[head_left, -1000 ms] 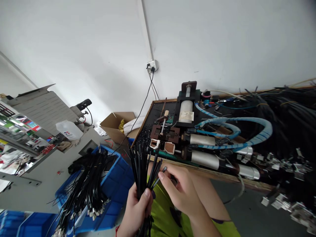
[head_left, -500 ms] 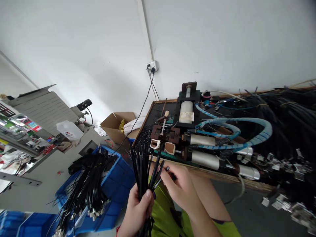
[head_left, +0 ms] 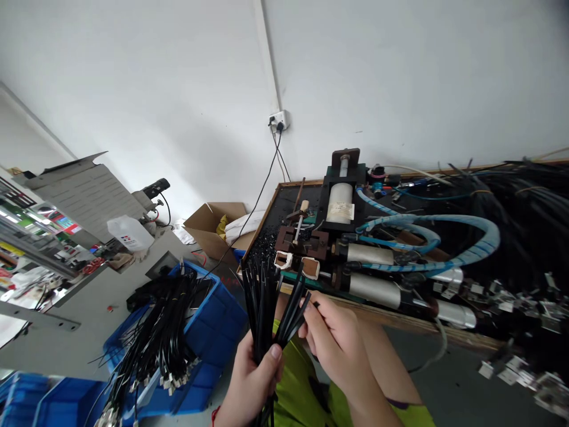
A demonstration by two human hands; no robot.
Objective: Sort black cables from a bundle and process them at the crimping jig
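Low in the middle of the view, my left hand (head_left: 255, 376) is wrapped around a bundle of thin black strips (head_left: 261, 308). Their loose upper ends fan out above the thumb, and the lower part runs down below the fist. Just right of it, my right hand (head_left: 331, 332) has its fingers closed at the tips of the strips that lean rightward. How many of them it grips I cannot tell. Behind the strips, on the bench, is a pneumatic fixture (head_left: 302, 240) with two small pads faced in brown and white.
A blue bin (head_left: 217, 332) on the left holds more black strips with metal ends. Metal cylinders (head_left: 373, 289) and blue-wrapped hoses (head_left: 482, 231) lie on the bench. Strips with metal ends (head_left: 507, 362) pile up at the right. A cardboard box (head_left: 208, 228) stands behind the bin.
The strips on the right side of the bundle now spread further from the rest. My right hand has shifted slightly right and down. The whole view has moved a little.
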